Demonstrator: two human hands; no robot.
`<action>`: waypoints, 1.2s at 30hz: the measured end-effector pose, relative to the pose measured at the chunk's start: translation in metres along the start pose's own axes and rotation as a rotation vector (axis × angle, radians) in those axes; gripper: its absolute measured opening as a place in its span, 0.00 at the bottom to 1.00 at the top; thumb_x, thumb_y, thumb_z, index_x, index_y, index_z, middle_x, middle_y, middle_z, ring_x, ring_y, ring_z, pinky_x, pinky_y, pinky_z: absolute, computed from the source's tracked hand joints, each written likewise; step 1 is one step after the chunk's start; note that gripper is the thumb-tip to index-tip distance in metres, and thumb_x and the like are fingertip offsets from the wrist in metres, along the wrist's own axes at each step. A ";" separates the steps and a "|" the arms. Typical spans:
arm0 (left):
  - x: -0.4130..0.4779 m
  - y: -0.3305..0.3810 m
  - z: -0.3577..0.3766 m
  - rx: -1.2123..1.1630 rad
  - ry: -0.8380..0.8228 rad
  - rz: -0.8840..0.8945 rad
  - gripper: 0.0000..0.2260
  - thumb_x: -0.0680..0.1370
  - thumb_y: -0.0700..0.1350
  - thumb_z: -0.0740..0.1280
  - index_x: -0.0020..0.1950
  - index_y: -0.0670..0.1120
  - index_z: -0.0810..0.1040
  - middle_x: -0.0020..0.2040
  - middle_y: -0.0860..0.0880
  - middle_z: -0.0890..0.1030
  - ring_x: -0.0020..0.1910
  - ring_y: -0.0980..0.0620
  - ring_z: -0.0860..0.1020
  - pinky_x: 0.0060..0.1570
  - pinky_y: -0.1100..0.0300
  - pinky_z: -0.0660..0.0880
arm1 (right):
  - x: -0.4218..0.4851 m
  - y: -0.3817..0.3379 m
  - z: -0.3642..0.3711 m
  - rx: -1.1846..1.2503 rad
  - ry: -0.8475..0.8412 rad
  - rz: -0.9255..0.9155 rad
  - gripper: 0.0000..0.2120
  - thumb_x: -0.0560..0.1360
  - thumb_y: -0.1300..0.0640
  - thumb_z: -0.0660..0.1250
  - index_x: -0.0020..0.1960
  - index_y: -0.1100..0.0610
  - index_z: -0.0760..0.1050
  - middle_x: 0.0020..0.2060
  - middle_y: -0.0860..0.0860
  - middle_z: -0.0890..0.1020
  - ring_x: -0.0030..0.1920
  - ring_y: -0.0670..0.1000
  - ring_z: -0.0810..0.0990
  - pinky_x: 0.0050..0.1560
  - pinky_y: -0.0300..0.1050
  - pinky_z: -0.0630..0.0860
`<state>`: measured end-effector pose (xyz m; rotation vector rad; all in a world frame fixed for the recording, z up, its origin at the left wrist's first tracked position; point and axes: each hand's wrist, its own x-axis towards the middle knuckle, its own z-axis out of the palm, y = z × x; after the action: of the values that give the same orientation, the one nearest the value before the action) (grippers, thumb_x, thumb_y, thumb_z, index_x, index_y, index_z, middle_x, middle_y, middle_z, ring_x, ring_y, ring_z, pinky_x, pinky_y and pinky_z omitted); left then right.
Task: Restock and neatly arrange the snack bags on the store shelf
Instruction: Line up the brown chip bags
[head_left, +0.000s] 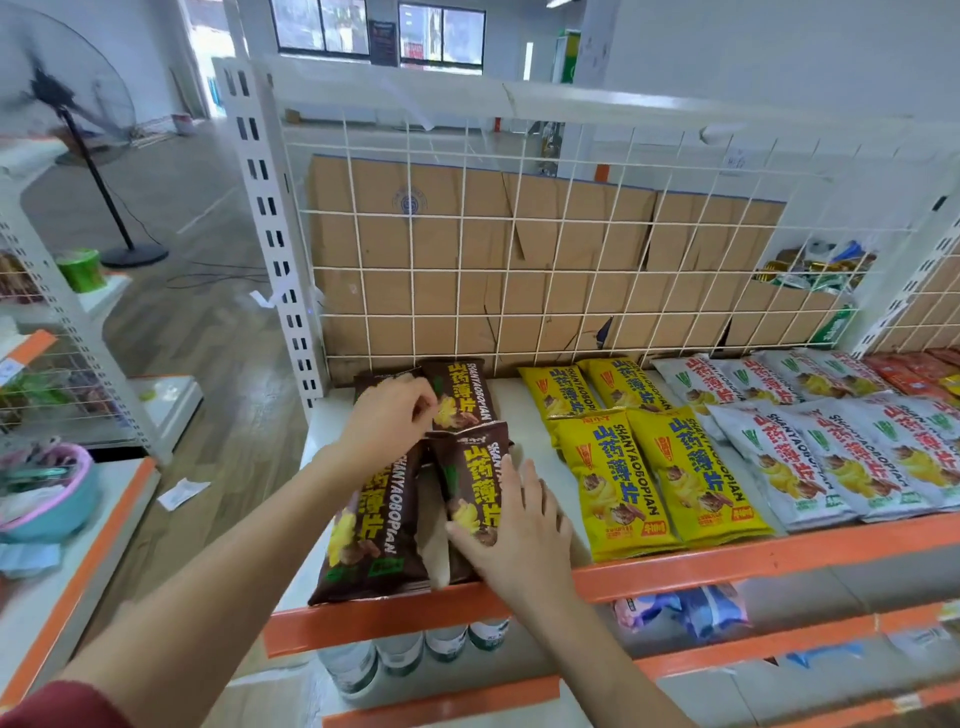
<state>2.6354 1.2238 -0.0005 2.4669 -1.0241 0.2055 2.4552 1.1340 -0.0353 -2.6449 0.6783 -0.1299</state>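
Observation:
Several brown snack bags lie at the left end of the white shelf (524, 410) with its orange front edge. My left hand (384, 421) pinches the lower edge of a rear brown bag (460, 395) near the wire back panel. My right hand (514, 530) lies flat, fingers straight, on the right side of a front brown bag (475, 478). Another brown bag (371, 535) lies to the left of it, reaching the shelf's front edge. Yellow bags (618, 478) sit in rows to the right, and white bags (795, 467) farther right.
A white wire grid (467, 249) backed by cardboard closes the shelf's rear. Water bottles (415, 654) stand on the shelf below. At left are another shelf with a blue bowl (52, 499), a standing fan (67, 104) and open wooden floor.

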 end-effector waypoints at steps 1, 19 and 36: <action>-0.007 -0.006 -0.003 0.005 0.014 -0.033 0.06 0.77 0.45 0.63 0.51 0.47 0.77 0.51 0.49 0.77 0.52 0.46 0.75 0.52 0.52 0.71 | 0.005 0.000 -0.002 0.034 0.009 -0.020 0.48 0.61 0.27 0.40 0.76 0.48 0.41 0.76 0.50 0.45 0.75 0.53 0.49 0.71 0.53 0.52; -0.089 -0.030 0.005 -0.551 0.034 -0.601 0.25 0.74 0.53 0.69 0.67 0.48 0.67 0.60 0.48 0.73 0.54 0.49 0.76 0.57 0.51 0.73 | 0.064 -0.045 0.001 0.117 -0.022 -0.451 0.21 0.78 0.55 0.58 0.70 0.57 0.65 0.65 0.54 0.72 0.66 0.55 0.68 0.66 0.47 0.62; -0.109 0.013 0.018 -0.144 0.056 -0.463 0.42 0.69 0.58 0.69 0.76 0.50 0.50 0.77 0.50 0.48 0.73 0.49 0.55 0.68 0.54 0.61 | 0.129 -0.062 -0.006 -0.149 -0.090 -0.613 0.08 0.78 0.53 0.60 0.49 0.55 0.75 0.50 0.51 0.77 0.54 0.53 0.72 0.55 0.47 0.64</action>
<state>2.5482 1.2761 -0.0451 2.4695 -0.4083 0.0478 2.5944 1.1195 -0.0057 -2.8930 -0.1766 -0.1339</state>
